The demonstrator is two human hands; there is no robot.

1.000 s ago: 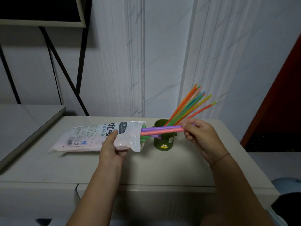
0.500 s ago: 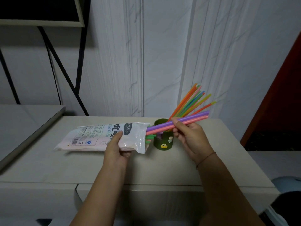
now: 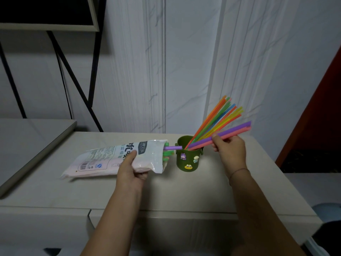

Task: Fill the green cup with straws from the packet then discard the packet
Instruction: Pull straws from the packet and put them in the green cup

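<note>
Head view: one green cup [image 3: 186, 159] stands upright on the pale table [image 3: 184, 191], right of centre, with three small stickers on its near wall: a purple figure, a whitish one and a yellow frog. A bunch [image 3: 215, 119] of thin straws in orange, green, blue, yellow and red fans from it up to the right, too crowded to count. The right hand [image 3: 229, 150] pinches two thicker straws [image 3: 238, 131], one purple and one pink, slanted with their low ends in the cup's mouth. One white packet [image 3: 103, 159] lies just left of the cup, its open mouth facing it, gripped near that end by the left hand [image 3: 130, 170]; a purple end [image 3: 172, 148] and some green ends poke out
</note>
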